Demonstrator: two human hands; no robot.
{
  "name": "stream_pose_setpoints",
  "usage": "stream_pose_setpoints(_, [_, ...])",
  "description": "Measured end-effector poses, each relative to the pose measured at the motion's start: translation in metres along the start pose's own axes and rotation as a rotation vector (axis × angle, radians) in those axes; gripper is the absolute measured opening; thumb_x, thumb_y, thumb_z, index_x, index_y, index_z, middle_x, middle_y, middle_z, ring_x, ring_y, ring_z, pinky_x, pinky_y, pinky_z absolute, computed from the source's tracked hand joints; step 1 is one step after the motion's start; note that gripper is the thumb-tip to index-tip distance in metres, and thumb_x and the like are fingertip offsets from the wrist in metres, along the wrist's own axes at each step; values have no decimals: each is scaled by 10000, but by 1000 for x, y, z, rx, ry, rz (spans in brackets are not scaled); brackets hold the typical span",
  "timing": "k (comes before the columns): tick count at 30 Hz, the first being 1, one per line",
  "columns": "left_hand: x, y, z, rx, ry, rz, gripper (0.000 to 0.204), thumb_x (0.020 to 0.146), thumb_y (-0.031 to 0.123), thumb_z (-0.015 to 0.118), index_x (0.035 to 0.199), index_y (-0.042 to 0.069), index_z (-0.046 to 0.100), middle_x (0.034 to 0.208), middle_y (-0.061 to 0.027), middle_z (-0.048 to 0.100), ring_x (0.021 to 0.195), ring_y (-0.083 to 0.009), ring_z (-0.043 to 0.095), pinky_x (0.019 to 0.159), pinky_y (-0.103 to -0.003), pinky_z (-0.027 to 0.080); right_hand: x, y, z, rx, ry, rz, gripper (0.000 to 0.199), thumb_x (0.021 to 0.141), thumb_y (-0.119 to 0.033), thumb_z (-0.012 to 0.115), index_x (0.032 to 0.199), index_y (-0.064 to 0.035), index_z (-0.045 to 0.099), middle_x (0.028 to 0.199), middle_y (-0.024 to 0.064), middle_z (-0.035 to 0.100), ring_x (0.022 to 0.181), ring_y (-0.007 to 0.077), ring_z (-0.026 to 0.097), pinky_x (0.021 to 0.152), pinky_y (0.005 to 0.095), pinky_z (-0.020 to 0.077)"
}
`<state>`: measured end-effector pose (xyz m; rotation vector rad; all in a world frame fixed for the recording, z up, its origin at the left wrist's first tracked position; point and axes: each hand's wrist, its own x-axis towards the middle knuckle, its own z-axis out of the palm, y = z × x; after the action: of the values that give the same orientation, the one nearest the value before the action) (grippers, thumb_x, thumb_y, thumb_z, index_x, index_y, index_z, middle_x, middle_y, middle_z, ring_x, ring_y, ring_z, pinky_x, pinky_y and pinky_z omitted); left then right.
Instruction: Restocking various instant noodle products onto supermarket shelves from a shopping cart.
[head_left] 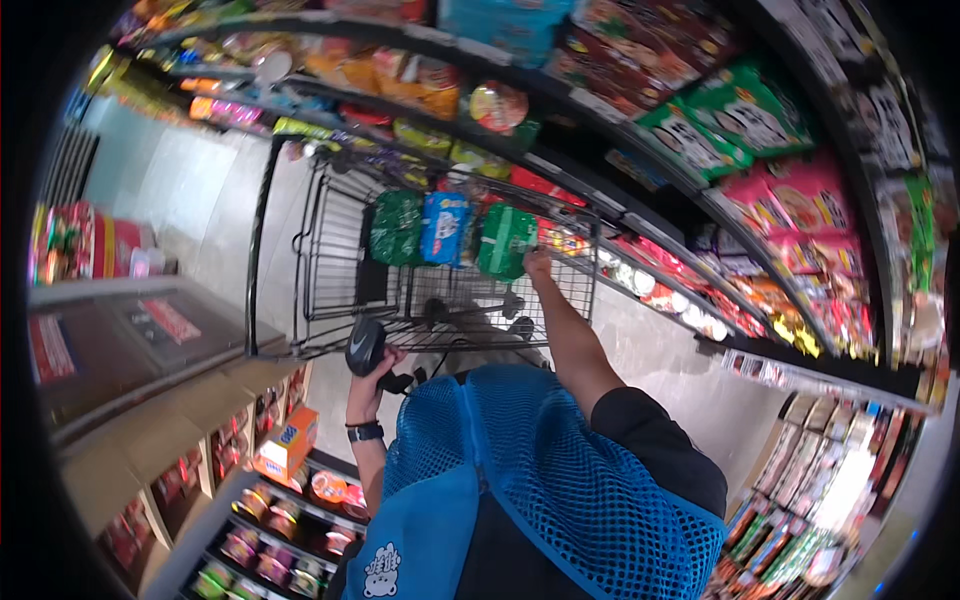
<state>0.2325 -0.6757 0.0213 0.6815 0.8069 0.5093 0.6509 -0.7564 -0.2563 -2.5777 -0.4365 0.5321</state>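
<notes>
Vest (545, 450): blue mesh, nearest, below both hands' fingers
Right hand (538, 262): fingers bunched narrow at the lower right edge of a green pack (507, 240); cannot tell whether they grip it
Green pack: just left of those fingers, within the outline of the wire cart (328, 235)
Blue pack (443, 228): farther left of them
Left hand (384, 364): beside a black case (366, 343); finger grip cannot be told
Shelves (545, 75): packets beyond the right fingers
</notes>
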Motion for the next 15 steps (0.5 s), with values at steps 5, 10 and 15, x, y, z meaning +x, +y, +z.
stream_pose_setpoints(5, [21, -6, 21, 57, -35, -82, 113, 809, 33, 654, 882, 38, 567, 924, -84, 592, 953, -229, 583, 927, -370, 448, -53, 33, -53, 286, -16, -286, 288, 917, -257, 472, 1046, -24, 580, 1009, 189, 629, 890, 377, 608, 761, 452, 486])
stream_pose_setpoints(10, [72, -2, 77, 272, -281, -227, 123, 815, 58, 655, 904, 26, 576, 960, -90, 603, 942, -218, 590, 898, -348, 443, -121, 55, -163, 221, -123, -288, 200, 843, -91, 502, 984, -8, 617, 947, 204, 625, 888, 368, 600, 794, 427, 472])
stream_pose_setpoints(15, [101, -13, 159, 459, -587, -205, 115, 852, 95, 597, 923, 8, 571, 941, -87, 611, 935, -202, 586, 894, -340, 444, -177, 86, -228, 300, 38, -154, 203, 800, -65, 495, 960, -13, 610, 977, 196, 620, 930, 366, 590, 840, 415, 469])
